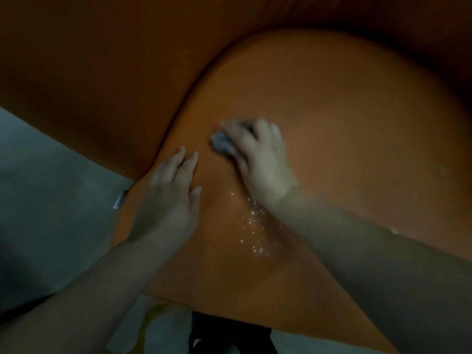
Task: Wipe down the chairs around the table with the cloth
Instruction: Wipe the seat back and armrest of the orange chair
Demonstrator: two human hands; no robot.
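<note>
Blurred fingers (255, 131) of the right hand (260, 159) curl around a small grey cloth (221, 143), pressing it onto the orange chair seat (344, 149) near the frame's centre. At eight o'clock from it, the left hand (168, 198) lies flat, fingers spread and holding nothing. Bright specks (255, 226), perhaps water droplets, glisten at six o'clock. The grey floor (51, 200) shows at nine.

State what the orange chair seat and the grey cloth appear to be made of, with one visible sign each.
Orange chair seat: probably smooth plastic or vinyl; droplets bead and glint on it. Grey cloth: soft fabric, bunched under the right hand; blur hides its weave.
</note>
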